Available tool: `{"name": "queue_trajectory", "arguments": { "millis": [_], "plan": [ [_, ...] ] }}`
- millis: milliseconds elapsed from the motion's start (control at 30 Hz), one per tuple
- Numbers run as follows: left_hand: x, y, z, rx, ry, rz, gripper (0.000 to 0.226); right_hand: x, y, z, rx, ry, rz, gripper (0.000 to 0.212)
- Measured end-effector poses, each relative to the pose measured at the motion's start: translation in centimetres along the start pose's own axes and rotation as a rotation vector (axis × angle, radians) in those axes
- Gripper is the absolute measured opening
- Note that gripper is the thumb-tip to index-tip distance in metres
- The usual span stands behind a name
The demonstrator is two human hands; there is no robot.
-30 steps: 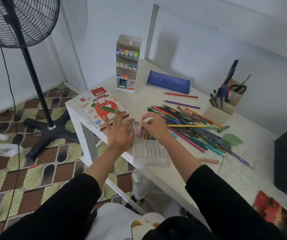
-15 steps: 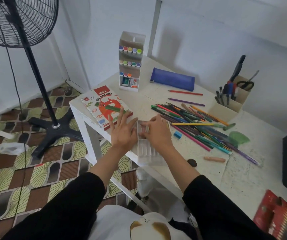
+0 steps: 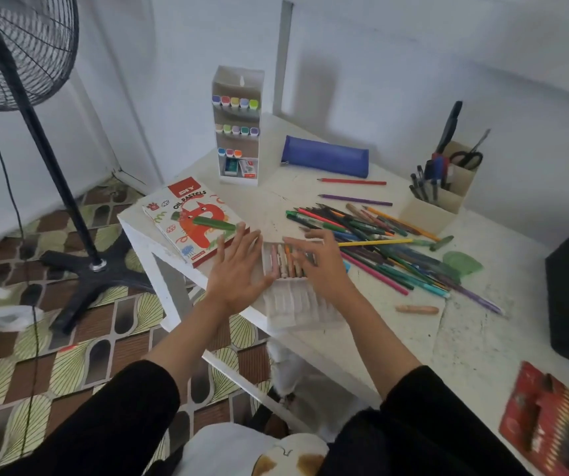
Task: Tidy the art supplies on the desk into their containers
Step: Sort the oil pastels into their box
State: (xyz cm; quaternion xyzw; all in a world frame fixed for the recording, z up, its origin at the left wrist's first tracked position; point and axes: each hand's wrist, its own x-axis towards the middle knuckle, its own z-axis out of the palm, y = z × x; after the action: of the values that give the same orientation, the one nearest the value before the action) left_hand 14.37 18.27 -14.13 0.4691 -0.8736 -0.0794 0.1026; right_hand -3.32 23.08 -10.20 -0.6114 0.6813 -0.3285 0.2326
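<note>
My left hand lies flat with its fingers straight and spread, holding nothing. It is at the tray's left edge, with fingertips reaching the near corner of the pastel box. My right hand is open too, fingers stretched over the pastels in the far half of the tray. I cannot tell whether the fingertips press on them. The near half of the tray shows bare slots.

The tray sits at the near left edge of the desk, just right of the box. A green pastel lies on the box lid. The pencils are heaped just right of my right hand, and a loose pastel lies nearer, well right of the tray. At the far side stand the marker rack, the pencil case and the pen holder.
</note>
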Motion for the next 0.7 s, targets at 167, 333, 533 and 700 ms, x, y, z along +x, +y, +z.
{"name": "queue_trajectory", "arguments": {
  "millis": [167,333,533,700],
  "plan": [
    [0.1,0.0,-0.2,0.017,-0.068,0.032,0.118,-3.7,4.4,-5.4,-0.089,0.213,0.147,0.027],
    [0.3,0.0,0.1,0.044,-0.054,0.032,0.131,-8.6,8.5,-10.0,-0.169,0.303,0.335,0.016],
    [0.5,0.0,0.4,0.094,-0.085,0.015,0.131,-10.7,10.6,-10.2,-0.21,0.275,0.361,0.029],
    [0.4,0.2,0.3,0.098,-0.088,0.013,0.129,-10.1,10.1,-9.6,-0.208,0.375,0.389,0.016]
  ]
}}
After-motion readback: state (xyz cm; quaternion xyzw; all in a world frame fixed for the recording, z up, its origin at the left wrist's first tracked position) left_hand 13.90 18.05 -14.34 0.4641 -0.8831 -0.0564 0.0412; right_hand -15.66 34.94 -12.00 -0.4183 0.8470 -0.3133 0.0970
